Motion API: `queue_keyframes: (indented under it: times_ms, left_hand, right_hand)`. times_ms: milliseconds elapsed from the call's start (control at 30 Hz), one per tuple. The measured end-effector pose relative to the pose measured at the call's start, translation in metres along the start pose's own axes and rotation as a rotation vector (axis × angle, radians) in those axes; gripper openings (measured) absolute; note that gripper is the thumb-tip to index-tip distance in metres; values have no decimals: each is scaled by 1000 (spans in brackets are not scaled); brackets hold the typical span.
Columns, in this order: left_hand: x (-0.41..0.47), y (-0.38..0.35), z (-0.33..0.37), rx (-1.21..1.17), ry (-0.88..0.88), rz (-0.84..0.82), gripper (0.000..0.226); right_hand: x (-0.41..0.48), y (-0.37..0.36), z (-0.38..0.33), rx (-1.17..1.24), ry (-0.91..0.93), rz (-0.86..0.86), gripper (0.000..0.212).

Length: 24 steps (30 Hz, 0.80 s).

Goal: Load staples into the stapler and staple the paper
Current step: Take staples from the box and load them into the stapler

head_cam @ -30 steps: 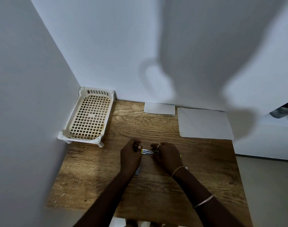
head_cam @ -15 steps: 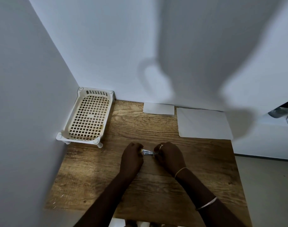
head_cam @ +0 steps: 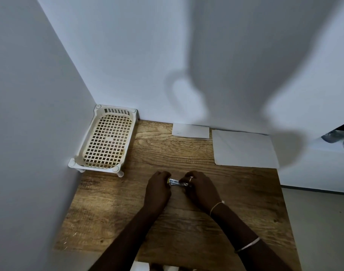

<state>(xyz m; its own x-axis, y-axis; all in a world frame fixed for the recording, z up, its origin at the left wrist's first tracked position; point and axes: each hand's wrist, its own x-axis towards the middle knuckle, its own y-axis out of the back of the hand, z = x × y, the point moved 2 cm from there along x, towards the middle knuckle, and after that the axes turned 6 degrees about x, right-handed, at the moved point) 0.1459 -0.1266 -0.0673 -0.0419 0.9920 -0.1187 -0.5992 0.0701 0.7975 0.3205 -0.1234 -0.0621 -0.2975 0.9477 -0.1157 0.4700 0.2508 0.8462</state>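
Observation:
A small metal stapler [head_cam: 177, 182] with a yellow end lies between my two hands at the middle of the wooden table [head_cam: 245, 202]. My left hand [head_cam: 158, 189] grips its left end. My right hand [head_cam: 200, 187], with a ring on one finger, holds its right end and hides that part. Whether staples are inside cannot be seen. A large white sheet of paper [head_cam: 244, 148] lies flat at the back right. A smaller white paper [head_cam: 190, 130] rests against the back wall.
A cream plastic mesh basket [head_cam: 106, 139] stands in the back left corner against both walls. White walls close the table on the left and back. The table's right edge drops to a grey floor [head_cam: 319, 222]. A small white scrap [head_cam: 223, 202] lies by my right wrist.
Both hands have drawn slightly closer over the stapler and shifted a little away from me; more of my fingers cover it now. Papers and basket have not moved.

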Motion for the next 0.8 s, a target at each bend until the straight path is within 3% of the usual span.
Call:
queue_keyframes:
  times_ms: [100, 233, 633, 800]
  left_hand:
    - [1, 0, -1, 4, 6, 6, 36]
    - [1, -1, 1, -9, 20, 4, 38]
    - [2, -4, -2, -156, 50, -51, 51]
    - [0, -6, -2, -590, 194, -47, 58]
  right_hand:
    - [-3, 1, 10, -19, -66, -1, 40]
    - [-1, -2, 10, 2, -102, 13, 26]
    - [1, -5, 13, -4, 17, 53, 18]
    - [5, 17, 6, 88, 36, 93, 20]
